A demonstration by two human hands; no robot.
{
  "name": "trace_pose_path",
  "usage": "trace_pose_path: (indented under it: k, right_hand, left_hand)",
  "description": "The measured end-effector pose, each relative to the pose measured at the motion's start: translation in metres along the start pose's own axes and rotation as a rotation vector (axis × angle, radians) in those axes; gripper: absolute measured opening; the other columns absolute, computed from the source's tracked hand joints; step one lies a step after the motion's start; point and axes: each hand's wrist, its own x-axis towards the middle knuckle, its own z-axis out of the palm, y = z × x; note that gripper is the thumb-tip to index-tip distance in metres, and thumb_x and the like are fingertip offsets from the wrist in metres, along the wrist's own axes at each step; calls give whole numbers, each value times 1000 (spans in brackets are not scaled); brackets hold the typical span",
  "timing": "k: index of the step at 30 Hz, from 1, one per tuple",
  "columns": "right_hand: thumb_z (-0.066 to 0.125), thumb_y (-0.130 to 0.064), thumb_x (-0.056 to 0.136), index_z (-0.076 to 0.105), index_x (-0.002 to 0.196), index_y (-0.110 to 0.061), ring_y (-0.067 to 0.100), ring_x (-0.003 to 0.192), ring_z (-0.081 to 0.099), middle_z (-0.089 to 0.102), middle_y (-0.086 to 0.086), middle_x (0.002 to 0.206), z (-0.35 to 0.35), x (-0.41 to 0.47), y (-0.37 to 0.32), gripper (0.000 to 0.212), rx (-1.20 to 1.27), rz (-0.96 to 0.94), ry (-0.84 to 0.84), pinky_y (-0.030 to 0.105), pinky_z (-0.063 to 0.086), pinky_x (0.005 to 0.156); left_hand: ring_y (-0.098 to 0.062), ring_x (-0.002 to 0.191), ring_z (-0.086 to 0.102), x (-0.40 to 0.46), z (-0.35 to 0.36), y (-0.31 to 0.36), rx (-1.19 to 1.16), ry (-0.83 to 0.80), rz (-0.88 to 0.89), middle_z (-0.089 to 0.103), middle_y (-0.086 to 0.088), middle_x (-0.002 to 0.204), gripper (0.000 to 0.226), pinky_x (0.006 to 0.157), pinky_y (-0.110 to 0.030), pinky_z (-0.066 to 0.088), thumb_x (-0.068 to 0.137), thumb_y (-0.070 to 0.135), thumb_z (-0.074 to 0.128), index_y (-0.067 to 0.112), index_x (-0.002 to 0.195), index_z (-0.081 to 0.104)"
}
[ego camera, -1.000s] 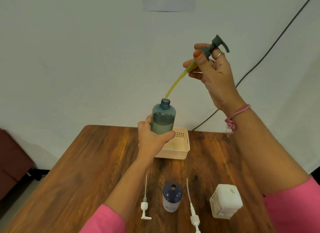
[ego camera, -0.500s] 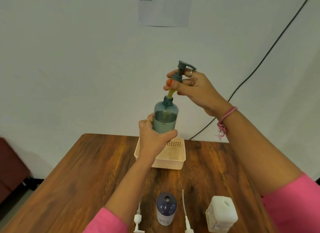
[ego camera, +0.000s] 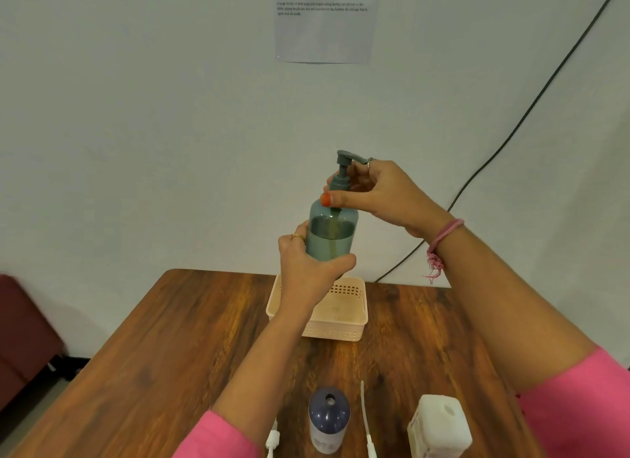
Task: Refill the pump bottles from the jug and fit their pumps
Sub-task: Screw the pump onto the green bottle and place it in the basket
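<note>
A teal pump bottle (ego camera: 332, 232), partly filled, is held upright in the air above the table by my left hand (ego camera: 310, 268), which grips its lower body. My right hand (ego camera: 378, 193) pinches the collar of the teal pump (ego camera: 342, 174), which sits on the bottle's neck with its tube down inside the liquid. On the table's near edge stands a dark blue bottle (ego camera: 329, 418) with an open neck. A white pump (ego camera: 366, 420) lies to its right and another white pump (ego camera: 272, 439) to its left. The white jug (ego camera: 439, 427) stands open at the right.
A cream plastic basket (ego camera: 354, 312) sits on the wooden table (ego camera: 177, 348) under the held bottle. A black cable (ego camera: 511, 130) runs down the wall at the right. A dark red seat (ego camera: 24, 334) stands left of the table.
My right hand lowered the teal pump from high at the right, fed its tube into the bottle and brought the collar down onto the neck. The left hand kept the bottle steady.
</note>
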Motion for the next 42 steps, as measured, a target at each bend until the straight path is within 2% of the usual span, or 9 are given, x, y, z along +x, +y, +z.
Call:
trace_pose_path:
  k: [3, 7, 14, 17, 21, 23, 27, 31, 42]
  right_hand:
    - [72, -43, 68, 60, 121, -25, 7, 112, 62, 67, -7, 118, -14, -4, -3, 57, 45, 38, -128, 38, 49, 100]
    - [64, -21, 89, 54, 132, -22, 10, 119, 59, 65, -5, 125, -22, -8, 1, 45, 137, 50, -205, 44, 48, 100]
    - [75, -19, 79, 63, 99, -18, 21, 101, 67, 70, 3, 101, 1, -9, 2, 23, 235, 51, 27, 45, 54, 92]
    - [78, -24, 76, 59, 88, -15, 26, 99, 68, 69, 9, 104, 8, -8, 6, 24, 222, 60, 55, 47, 54, 90]
    - [77, -41, 64, 56, 104, -21, 19, 109, 64, 62, 5, 119, 2, -7, 3, 50, 248, 99, -32, 45, 54, 93]
    - [74, -38, 67, 56, 115, -23, 15, 111, 63, 63, 0, 117, 0, -7, 0, 54, 210, 83, -71, 42, 53, 93]
    - [70, -19, 84, 58, 125, -12, 17, 108, 65, 67, 6, 114, 2, -4, 1, 43, 140, 46, -102, 43, 53, 95]
    - [65, -19, 88, 56, 127, -14, 17, 110, 64, 63, 6, 120, -2, -2, -1, 40, 106, 49, -145, 47, 53, 93]
    - [57, -22, 94, 52, 129, -26, 12, 113, 60, 56, -9, 127, 5, 0, -10, 36, 52, 43, -190, 40, 54, 91]
  left_hand:
    - [-19, 104, 57, -1, -1, 0, -10, -5, 3, 41, 1, 117, 76, 75, -38, 61, 57, 33, 85, 28, 124, 49]
    - [-18, 102, 58, 0, -1, 1, -24, -13, 0, 40, 1, 118, 74, 74, -36, 62, 58, 30, 86, 27, 123, 50]
    - [-19, 102, 58, 3, -5, 0, -27, -17, 11, 48, -3, 118, 77, 67, -29, 61, 54, 36, 84, 28, 123, 51]
    - [-19, 102, 58, 3, -8, 2, -60, -20, 5, 48, -4, 118, 75, 64, -25, 60, 54, 35, 84, 27, 121, 51]
    - [-18, 103, 56, 1, -12, -1, -35, -23, -4, 44, -1, 118, 76, 70, -30, 61, 59, 31, 86, 27, 125, 49]
    - [-19, 104, 57, -1, -14, -2, -40, -31, -8, 45, -1, 119, 77, 71, -33, 62, 57, 32, 85, 27, 125, 49]
    - [-17, 102, 58, 0, -16, -1, -61, -49, -18, 46, -1, 118, 74, 67, -27, 60, 58, 30, 85, 29, 122, 49]
    - [-16, 100, 57, 1, -21, 1, -57, -55, -9, 43, -1, 120, 72, 66, -25, 60, 61, 26, 86, 27, 123, 49]
    - [-17, 104, 55, 6, -27, 0, -55, -59, -25, 44, 0, 123, 76, 63, -18, 55, 63, 27, 86, 28, 128, 46]
